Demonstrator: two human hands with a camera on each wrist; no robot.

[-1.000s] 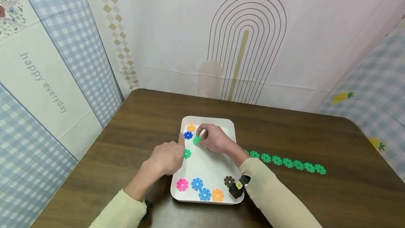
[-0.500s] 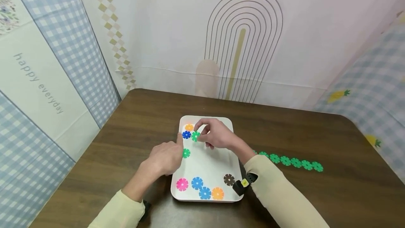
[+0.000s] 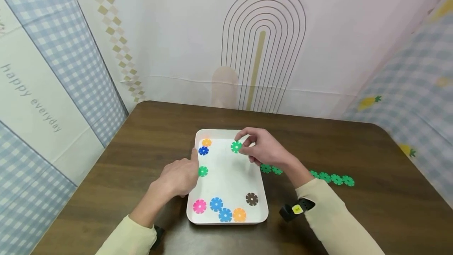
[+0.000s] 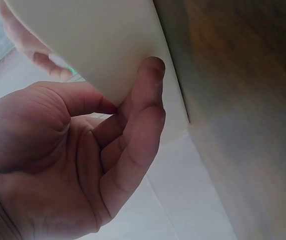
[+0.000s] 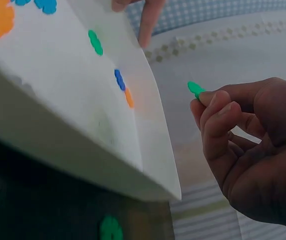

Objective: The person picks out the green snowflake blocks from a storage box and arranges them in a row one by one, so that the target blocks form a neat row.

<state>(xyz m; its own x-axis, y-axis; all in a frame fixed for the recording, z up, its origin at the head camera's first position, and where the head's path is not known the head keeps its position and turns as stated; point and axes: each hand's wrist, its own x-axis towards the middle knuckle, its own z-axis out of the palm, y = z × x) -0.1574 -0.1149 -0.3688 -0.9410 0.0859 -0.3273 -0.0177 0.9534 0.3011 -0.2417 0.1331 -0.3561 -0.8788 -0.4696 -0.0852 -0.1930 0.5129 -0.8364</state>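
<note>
A white tray (image 3: pixel 226 176) lies on the table, and my left hand (image 3: pixel 180 175) grips its left side. In the left wrist view the fingers (image 4: pixel 145 95) of that hand lie along the outside of the tray wall (image 4: pixel 93 40). My right hand (image 3: pixel 267 148) pinches a green notched disc (image 3: pixel 236 146) between thumb and fingertips, above the far right part of the tray. The right wrist view shows this disc (image 5: pixel 195 89) edge-on, held up clear of the tray. Near my left hand inside the tray are a blue disc (image 3: pixel 203 150) and another green disc (image 3: pixel 203 171).
More discs lie in the tray: orange (image 3: pixel 206 142) at the far left; pink (image 3: pixel 199 206), light blue (image 3: pixel 225 215), orange and brown (image 3: pixel 252 199) at the near end. Right of the tray runs a row of green discs (image 3: pixel 336 179), partly hidden by my right forearm.
My right hand has lifted the green disc from the tray and carried it right. More of the tray and the green row's left end now show. My left hand keeps its grip.
</note>
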